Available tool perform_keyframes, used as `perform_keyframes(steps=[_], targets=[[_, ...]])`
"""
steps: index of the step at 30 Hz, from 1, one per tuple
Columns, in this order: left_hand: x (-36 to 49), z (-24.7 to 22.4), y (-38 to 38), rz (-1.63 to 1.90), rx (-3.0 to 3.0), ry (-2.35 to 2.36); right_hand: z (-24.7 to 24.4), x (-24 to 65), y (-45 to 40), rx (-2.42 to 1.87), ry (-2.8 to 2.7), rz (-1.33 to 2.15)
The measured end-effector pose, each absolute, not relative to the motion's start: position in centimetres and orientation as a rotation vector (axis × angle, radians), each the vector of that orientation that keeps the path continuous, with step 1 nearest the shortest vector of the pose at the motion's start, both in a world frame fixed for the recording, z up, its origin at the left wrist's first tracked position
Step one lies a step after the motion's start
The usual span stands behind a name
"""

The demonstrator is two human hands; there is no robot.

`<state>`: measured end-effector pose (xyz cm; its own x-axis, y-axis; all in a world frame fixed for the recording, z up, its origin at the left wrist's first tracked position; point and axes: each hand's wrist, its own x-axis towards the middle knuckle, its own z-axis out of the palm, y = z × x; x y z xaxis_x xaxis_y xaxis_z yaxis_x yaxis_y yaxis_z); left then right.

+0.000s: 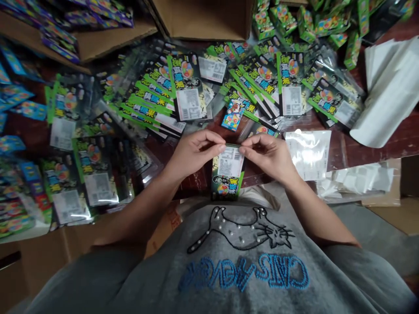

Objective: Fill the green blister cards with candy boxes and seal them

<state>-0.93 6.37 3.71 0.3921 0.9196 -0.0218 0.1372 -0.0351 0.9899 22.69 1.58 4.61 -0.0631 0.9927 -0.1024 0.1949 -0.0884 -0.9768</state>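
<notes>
Between my two hands hangs a black and green printed plastic pouch with a white label, its top edge toward the table. My left hand pinches the upper left corner between thumb and fingertips. The upper right corner is pinched the same way by my right hand. Whether the pouch's mouth is parted, I cannot tell. Just beyond my fingertips lies a small blue box with a cartoon print. Overlapping pouches of the same print fan out past my left hand, and more pouches lie past my right.
Cardboard boxes stand at the back, purple packs at the left one. Small green boxes heap at the back right. A rolled white sheet, a clear bag and white scraps lie right; blue packs lie left.
</notes>
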Motion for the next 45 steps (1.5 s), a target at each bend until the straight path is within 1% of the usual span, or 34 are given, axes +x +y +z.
perform_keyframes(steps=[4, 9, 18, 21, 25, 26, 30, 34, 37, 40, 43, 45], targets=[[0.6, 4.8, 7.3, 0.741, 1.503, 1.085, 4.6, 24.2, 1.9, -1.382, -1.273, 1.283], [1.3, 5.0, 8.2, 0.595, 1.517, 0.931, 4.9, 26.9, 1.1, -1.362, -1.328, 1.283], [3.4, 3.5, 8.4, 0.589, 1.552, 0.829, 3.4, 29.0, -1.4, -1.225, -1.476, 1.175], [5.2, 3.4, 8.6, 0.560, 1.598, 0.807, 4.1, 32.0, -1.0, -1.252, -1.635, 1.074], [10.0, 2.9, 8.6, 0.474, 1.722, 0.549, 5.1, 39.1, 1.9, -1.470, -1.983, 0.641], [11.5, 2.6, 8.6, 0.424, 1.758, 0.475, 5.1, 40.7, 2.9, -1.501, -2.108, 0.581], [16.2, 1.2, 8.1, 0.213, 1.842, 0.351, 3.7, 44.4, 6.3, -1.543, -2.510, 0.564], [17.2, 0.7, 7.7, 0.136, 1.860, 0.402, 2.5, 44.4, 7.8, -1.531, -2.655, 0.560], [17.0, 0.9, 7.6, 0.117, 1.851, 0.427, 3.1, 44.1, 7.4, -1.478, -2.610, 0.612], [17.2, 0.6, 7.7, 0.141, 1.855, 0.441, 5.6, 43.9, 5.8, -1.439, -2.438, 0.691], [16.8, 0.1, 8.0, 0.189, 1.843, 0.441, 8.5, 43.3, 3.4, -1.440, -2.128, 0.827], [15.8, 0.0, 8.1, 0.235, 1.807, 0.473, 9.6, 42.4, 1.8, -1.458, -1.856, 0.983]])
